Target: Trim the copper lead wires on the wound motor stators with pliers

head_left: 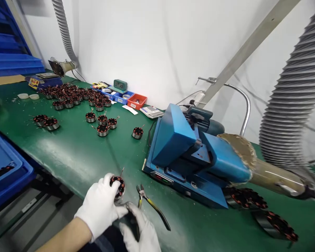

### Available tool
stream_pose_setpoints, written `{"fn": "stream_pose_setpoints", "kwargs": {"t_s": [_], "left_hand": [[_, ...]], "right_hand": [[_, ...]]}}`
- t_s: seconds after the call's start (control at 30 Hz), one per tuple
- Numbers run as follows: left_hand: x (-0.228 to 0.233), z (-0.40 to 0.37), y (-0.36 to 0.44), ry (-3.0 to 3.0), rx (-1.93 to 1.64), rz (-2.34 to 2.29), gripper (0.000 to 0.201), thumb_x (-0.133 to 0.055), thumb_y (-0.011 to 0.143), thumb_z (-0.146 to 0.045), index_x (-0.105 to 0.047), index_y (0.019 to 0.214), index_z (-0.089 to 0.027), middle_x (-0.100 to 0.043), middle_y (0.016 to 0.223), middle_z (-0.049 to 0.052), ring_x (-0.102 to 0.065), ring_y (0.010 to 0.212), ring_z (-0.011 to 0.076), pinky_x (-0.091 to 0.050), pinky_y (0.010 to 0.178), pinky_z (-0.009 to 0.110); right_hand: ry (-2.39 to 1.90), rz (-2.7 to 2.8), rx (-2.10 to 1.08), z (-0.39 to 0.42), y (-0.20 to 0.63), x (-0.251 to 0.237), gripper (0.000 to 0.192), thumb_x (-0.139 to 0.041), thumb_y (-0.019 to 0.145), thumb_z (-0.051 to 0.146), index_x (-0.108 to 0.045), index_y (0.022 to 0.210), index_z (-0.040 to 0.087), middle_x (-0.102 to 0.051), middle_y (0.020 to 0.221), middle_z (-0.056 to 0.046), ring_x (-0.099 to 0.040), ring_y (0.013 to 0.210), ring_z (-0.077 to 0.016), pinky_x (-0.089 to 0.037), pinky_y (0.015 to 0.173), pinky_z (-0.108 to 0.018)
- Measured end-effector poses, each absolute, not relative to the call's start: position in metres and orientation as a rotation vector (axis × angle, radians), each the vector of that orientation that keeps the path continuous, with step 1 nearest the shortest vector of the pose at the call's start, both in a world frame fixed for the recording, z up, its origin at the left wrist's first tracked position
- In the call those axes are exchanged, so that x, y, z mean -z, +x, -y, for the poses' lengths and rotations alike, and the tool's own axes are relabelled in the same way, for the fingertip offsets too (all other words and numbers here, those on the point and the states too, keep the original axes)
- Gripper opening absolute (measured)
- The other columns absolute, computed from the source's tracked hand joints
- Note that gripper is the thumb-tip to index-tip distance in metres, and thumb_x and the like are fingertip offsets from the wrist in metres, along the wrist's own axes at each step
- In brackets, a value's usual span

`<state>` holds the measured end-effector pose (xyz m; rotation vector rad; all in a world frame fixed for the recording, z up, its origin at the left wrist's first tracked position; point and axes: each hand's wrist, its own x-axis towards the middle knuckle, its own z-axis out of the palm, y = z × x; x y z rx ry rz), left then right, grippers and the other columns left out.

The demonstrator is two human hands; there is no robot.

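Note:
My left hand [101, 203], in a white glove, is closed around a motor stator [117, 186] with copper windings and a dark core. A thin wire end sticks up from it. Close beside it is my right hand [143, 227], also gloved, its thumb and fingers curved and apart, fingertips close to my left thumb. The space between them is dark and blurred. Diagonal cutters [153, 206] with yellow and black handles lie on the green table [81, 157], jaws pointing away; one handle runs partly behind my right hand.
A blue machine [173, 140] stands right of my hands, with a duct [283, 105] behind. More stators [102, 130] lie across the table, many piled at the back [73, 94]. A red bin [137, 101] and calculator [151, 112] sit by the wall; a blue crate [5, 154] is left.

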<state>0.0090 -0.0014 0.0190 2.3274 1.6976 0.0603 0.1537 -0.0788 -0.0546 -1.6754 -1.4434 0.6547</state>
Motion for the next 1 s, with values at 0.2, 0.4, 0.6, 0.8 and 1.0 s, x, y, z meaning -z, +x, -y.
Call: {"fn": "stream_pose_setpoints", "kwargs": {"t_s": [0.2,0.4,0.6,0.8,1.0], "left_hand": [[-0.04,0.013,-0.001,2.472,-0.572,-1.188,0.044,-0.058,0.078,-0.027,-0.049,0.12,-0.023,-0.05,0.128,0.012,-0.053,0.114,0.0282,-0.045,0.096,0.044],[-0.021,-0.004,0.016,2.474,-0.646,-0.875,0.082,-0.067,0.063,-0.034,-0.031,0.134,-0.015,-0.045,0.134,0.017,-0.049,0.116,0.031,-0.042,0.099,0.045],[-0.017,0.009,0.018,2.42,-0.6,-0.797,0.083,-0.07,0.057,-0.041,-0.036,0.129,-0.017,-0.053,0.121,0.012,-0.052,0.107,0.0283,-0.041,0.097,0.042],[-0.017,0.014,0.02,2.473,-0.49,-0.898,0.072,-0.067,0.064,-0.04,-0.04,0.127,-0.017,-0.055,0.109,0.009,-0.052,0.096,0.0274,-0.042,0.091,0.043],[-0.019,0.011,0.019,2.467,-0.543,-0.845,0.079,-0.066,0.064,-0.043,-0.035,0.131,-0.016,-0.055,0.111,0.011,-0.054,0.099,0.0285,-0.042,0.092,0.044]], "right_hand": [[-1.924,1.69,-0.391,0.085,0.193,0.049,0.038,-0.054,0.083,0.04,-0.065,0.113,0.021,-0.074,0.103,-0.011,-0.071,0.089,-0.0297,-0.06,0.072,-0.035],[-1.836,1.408,-0.76,0.068,0.19,0.031,0.047,-0.058,0.079,0.036,-0.059,0.122,0.017,-0.065,0.121,-0.016,-0.063,0.11,-0.0321,-0.052,0.092,-0.044],[-1.599,1.184,-1.307,0.038,0.154,0.003,0.021,-0.064,0.075,0.03,-0.067,0.092,0.016,-0.075,0.09,-0.01,-0.07,0.087,-0.0279,-0.053,0.077,-0.035],[-1.47,0.969,-1.592,0.034,0.172,-0.014,0.024,-0.071,0.072,0.037,-0.059,0.064,0.017,-0.058,0.053,0.004,-0.053,0.047,-0.012,-0.041,0.047,-0.022],[-1.58,0.754,-1.236,0.05,0.198,-0.011,0.035,-0.067,0.074,0.051,-0.056,0.066,0.019,-0.052,0.052,0.005,-0.044,0.044,-0.0092,-0.036,0.041,-0.02]]}}
